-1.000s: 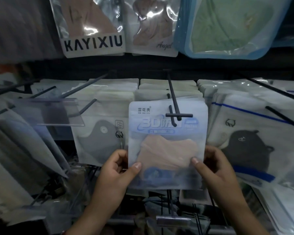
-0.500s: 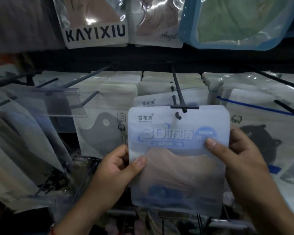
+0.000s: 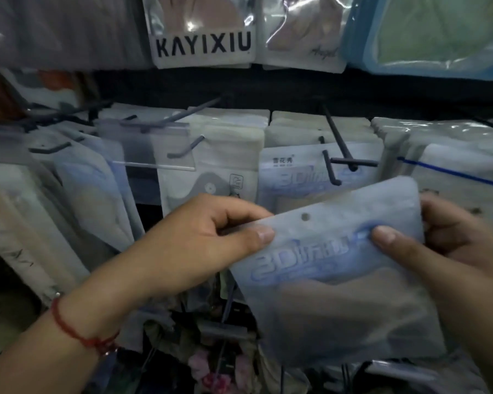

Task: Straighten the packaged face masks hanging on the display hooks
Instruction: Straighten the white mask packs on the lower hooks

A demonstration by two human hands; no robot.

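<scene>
A pale blue packaged face mask (image 3: 333, 268) with "3D" lettering is off its hook and tilted, its hang hole visible near the top edge. My left hand (image 3: 208, 245) pinches its upper left corner with the thumb on the front. My right hand (image 3: 450, 257) grips its right side, thumb across the front. Behind it, a matching blue pack (image 3: 293, 174) hangs on the black display hook (image 3: 339, 155), whose tip and crossbar stand free above the held pack.
More mask packs hang on neighbouring hooks: a grey mask pack (image 3: 211, 177) to the left, white packs with a blue stripe (image 3: 461, 172) to the right. A KAYIXIU pack (image 3: 202, 38) and a green mask pack (image 3: 433, 32) hang in the row above. Bare hook ends (image 3: 49, 147) stick out at left.
The blue pack has come off the hook, moving down and toward me and tilting. Both hands shifted up to its top corners. The view moved closer to the display.
</scene>
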